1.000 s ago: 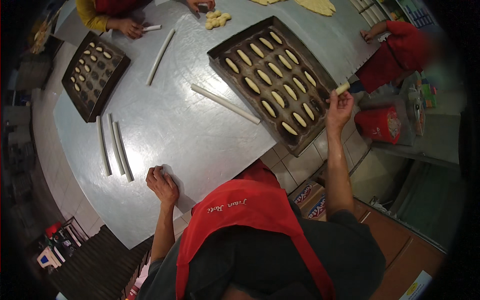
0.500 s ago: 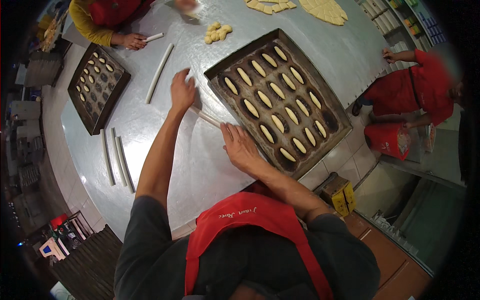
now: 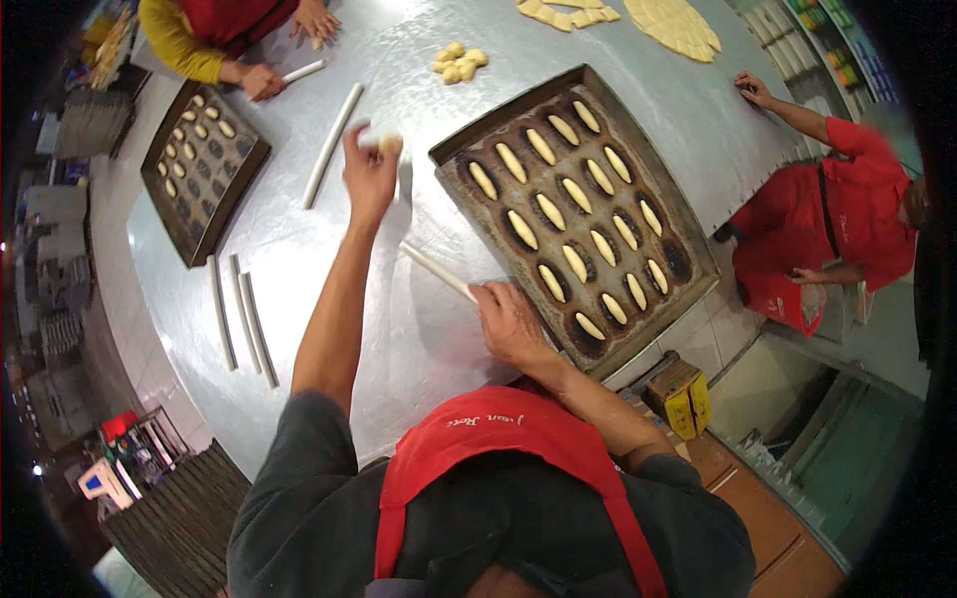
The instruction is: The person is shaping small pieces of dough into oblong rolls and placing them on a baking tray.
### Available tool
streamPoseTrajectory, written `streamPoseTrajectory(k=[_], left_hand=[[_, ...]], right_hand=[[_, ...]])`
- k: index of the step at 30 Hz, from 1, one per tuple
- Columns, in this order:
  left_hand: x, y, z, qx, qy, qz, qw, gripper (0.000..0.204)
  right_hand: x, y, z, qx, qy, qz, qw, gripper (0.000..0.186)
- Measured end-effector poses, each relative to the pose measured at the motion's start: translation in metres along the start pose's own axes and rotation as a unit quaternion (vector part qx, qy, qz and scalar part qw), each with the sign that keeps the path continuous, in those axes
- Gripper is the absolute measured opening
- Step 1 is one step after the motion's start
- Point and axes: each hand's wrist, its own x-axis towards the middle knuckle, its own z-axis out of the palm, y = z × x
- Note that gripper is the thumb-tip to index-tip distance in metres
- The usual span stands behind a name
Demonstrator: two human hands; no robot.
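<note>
My right hand (image 3: 510, 324) is closed round the near end of a thin pale rolling pin (image 3: 437, 270), just left of the large baking tray. The pin's far end points toward the upper left, with nothing holding it. My left hand (image 3: 369, 177) is raised over the table beyond the pin, its fingers pinched on a small yellowish dough piece (image 3: 390, 145), blurred by motion. In the large dark baking tray (image 3: 498, 261) lie several slim, pointed dough rolls (image 3: 576, 195) in rows of dark hollows.
Long pale rods (image 3: 334, 147) lie on the metal table (image 3: 399, 374). Beyond are a dough pile (image 3: 461, 63) and a cut dough sheet (image 3: 678, 28). A co-worker's hand (image 3: 262, 82) holds a short pin near a smaller tray (image 3: 261, 149). Another person (image 3: 847, 214) stands right.
My left hand has come off the rolling pin's far end and lifted, now with a dough piece. My right hand keeps the pin. The far co-worker's other hand has come onto the table.
</note>
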Motion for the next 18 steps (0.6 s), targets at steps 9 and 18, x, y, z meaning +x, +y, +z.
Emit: streamPoseTrajectory(k=[9,18], left_hand=[[-0.382,-0.072,-0.32,0.201,-0.096,-0.187,0.957,0.06],[-0.474,-0.164,-0.545,0.349,-0.041,0.113,0.929,0.076]], right_hand=[[-0.07,-0.222,0.135,-0.018,0.026,-0.064,0.997,0.03],[-0.182,-0.425,0.268,0.007,-0.045,-0.209,0.977,0.027]])
